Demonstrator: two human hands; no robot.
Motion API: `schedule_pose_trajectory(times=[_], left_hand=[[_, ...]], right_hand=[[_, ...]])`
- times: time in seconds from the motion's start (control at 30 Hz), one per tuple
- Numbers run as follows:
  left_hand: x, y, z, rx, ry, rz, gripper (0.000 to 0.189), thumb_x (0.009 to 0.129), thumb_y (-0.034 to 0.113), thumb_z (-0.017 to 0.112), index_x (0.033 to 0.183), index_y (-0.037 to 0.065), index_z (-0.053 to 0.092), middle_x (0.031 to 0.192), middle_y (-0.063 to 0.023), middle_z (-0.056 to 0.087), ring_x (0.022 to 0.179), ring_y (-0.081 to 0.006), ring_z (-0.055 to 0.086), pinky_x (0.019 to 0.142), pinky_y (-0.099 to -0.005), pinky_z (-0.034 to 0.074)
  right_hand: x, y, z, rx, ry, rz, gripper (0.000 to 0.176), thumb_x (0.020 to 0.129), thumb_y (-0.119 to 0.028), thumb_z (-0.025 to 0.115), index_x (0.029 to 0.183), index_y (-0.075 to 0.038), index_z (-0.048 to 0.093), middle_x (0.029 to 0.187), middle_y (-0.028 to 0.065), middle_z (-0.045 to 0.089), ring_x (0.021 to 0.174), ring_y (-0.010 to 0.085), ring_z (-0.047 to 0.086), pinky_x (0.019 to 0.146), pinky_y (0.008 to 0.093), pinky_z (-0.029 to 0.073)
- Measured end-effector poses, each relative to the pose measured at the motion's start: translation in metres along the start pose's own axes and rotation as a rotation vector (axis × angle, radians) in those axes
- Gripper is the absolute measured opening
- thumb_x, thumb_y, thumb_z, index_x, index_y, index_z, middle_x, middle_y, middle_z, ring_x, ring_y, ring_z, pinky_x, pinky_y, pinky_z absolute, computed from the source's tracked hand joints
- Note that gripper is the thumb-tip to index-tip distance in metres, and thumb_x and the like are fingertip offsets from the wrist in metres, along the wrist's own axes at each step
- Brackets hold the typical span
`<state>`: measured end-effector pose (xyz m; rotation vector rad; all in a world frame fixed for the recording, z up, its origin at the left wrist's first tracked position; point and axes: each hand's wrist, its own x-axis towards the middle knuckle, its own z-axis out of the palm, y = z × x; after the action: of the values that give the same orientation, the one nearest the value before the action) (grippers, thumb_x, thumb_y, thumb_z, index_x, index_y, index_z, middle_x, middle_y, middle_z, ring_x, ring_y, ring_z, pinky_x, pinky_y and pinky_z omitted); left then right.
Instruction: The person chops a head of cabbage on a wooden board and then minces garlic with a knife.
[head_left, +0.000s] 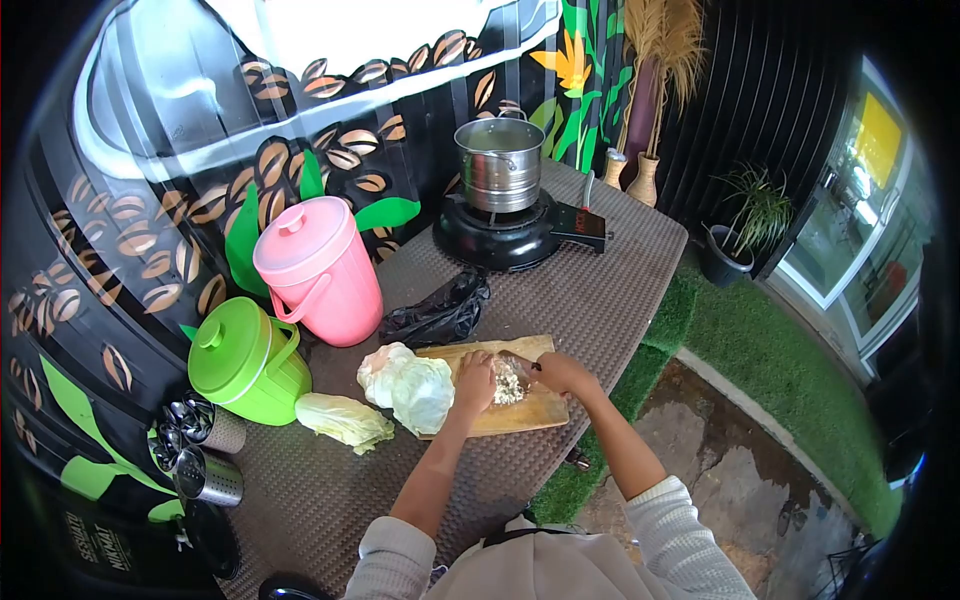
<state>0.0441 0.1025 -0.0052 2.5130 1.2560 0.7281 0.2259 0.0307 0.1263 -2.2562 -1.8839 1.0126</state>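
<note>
My right hand (563,374) is closed round the handle of a knife (518,362), whose dark blade points left over a wooden cutting board (545,411). Finely chopped white pieces (508,384) lie on the board between my hands. Beside them, on the left, my left hand (475,381) rests with its fingers drawn together near the blade's tip; anything under them is hidden. Pale cabbage heads (422,392) sit at the board's left end, partly over it. A long napa cabbage (345,421) lies on the woven-pattern table (400,478) further left.
Behind the board lies a crumpled black plastic bag (440,310). A steel pot (499,165) stands on a black portable stove (497,235) at the back. Pink (325,275) and green (250,362) lidded jugs stand left, near metal cutlery holders (208,475). The table's right edge (640,335) borders grass.
</note>
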Motion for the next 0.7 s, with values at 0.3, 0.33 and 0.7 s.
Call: schedule_pose_trajectory(times=[0.3,0.33,0.7], left_hand=[[-0.025,0.012,-0.021,-0.283,0.138,0.095,0.022,0.087,0.005,0.054,0.105,-0.003,0.066,0.108,-0.0174,0.064,0.106,-0.0342,0.055,0.094,-0.0399,0.045],[-0.028,0.013,-0.023,-0.282,0.138,0.095,0.022,0.087,0.005,0.054,0.105,-0.003,0.066,0.108,-0.0174,0.064,0.106,-0.0342,0.055,0.094,-0.0399,0.045],[-0.056,0.029,-0.002,-0.249,0.405,-0.112,0.02,0.088,0.002,0.057,0.104,-0.004,0.067,0.107,-0.0167,0.066,0.099,-0.034,0.06,0.088,-0.0407,0.048]], right_hand=[[0.025,0.045,0.037,-0.162,0.319,-0.297,0.031,0.093,-0.034,0.052,0.098,-0.006,0.064,0.085,0.017,0.068,0.08,0.034,0.067,0.07,0.048,0.051],[0.024,0.049,0.041,-0.174,0.317,-0.297,0.03,0.094,-0.035,0.051,0.099,-0.007,0.061,0.083,0.0173,0.067,0.079,0.0359,0.066,0.07,0.0486,0.05],[-0.035,-0.022,0.113,-0.327,0.342,0.014,0.029,0.085,-0.015,0.058,0.107,0.002,0.051,0.08,0.0185,0.069,0.074,0.0324,0.071,0.063,0.0428,0.056]])
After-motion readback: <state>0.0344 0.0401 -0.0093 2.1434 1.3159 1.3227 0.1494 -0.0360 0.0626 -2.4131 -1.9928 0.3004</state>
